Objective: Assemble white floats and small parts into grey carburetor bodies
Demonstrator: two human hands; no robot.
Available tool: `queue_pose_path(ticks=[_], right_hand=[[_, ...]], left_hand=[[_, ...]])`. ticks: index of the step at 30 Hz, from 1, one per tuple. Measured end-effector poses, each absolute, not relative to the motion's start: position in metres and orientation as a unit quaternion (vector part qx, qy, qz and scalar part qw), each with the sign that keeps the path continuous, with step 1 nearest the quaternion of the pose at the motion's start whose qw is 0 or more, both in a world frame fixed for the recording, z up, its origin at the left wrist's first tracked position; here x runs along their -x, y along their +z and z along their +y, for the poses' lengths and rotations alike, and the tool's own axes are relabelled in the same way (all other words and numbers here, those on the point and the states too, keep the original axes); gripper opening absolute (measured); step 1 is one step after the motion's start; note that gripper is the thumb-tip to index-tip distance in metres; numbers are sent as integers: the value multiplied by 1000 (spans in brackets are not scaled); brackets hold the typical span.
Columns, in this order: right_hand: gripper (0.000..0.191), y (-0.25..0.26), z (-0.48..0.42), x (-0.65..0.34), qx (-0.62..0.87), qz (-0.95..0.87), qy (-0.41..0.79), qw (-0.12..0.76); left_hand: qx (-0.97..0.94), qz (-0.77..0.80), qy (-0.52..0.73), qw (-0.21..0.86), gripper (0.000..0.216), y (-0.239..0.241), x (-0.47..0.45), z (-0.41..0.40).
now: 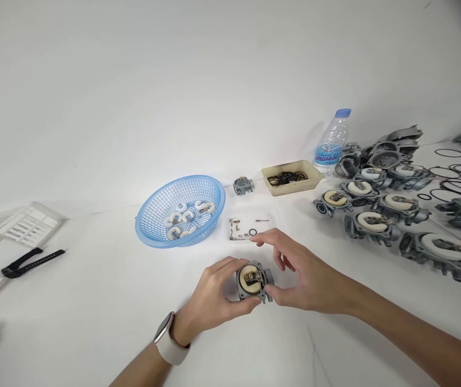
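My left hand grips a small grey metal carburetor body with a cream float inside, holding it just above the white table. My right hand touches the part's right side with thumb and lower fingers, while its other fingers spread out over a clear plastic sheet bearing small screws, pins and a black o-ring. A pale smartwatch sits on my left wrist.
A blue mesh basket holds several white floats. A beige tray of black rings, a lone carburetor, a water bottle, several carburetors and loose rings lie right. A black strap lies left.
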State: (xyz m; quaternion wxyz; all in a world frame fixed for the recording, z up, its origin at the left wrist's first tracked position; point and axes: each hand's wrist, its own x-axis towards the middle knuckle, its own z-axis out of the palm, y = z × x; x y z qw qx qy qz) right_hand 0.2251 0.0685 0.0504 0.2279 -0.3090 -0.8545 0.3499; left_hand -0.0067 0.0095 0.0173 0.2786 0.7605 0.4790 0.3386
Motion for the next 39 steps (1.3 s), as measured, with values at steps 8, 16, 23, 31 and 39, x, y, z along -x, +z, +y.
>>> queue_pose_path(ticks=[8,16,23,31,39], right_hand=[[77,44,69,-224,290,-861,356,220],[64,41,74,-226,307,-856,335,244],[13,16,120,-244,317,-917,-74,231],[22,5,120,-242,223,-949,-124,186],[26,9,115,-243,193,-951,-166,175]], left_hand=[[-765,470,360,253,51,11,7,10],[-782,462,349,231,52,14,7,10],[-807,440,355,169,59,8,7,7],[-801,450,358,164,59,4,10,9],[-794,456,362,174,57,6,9,10]])
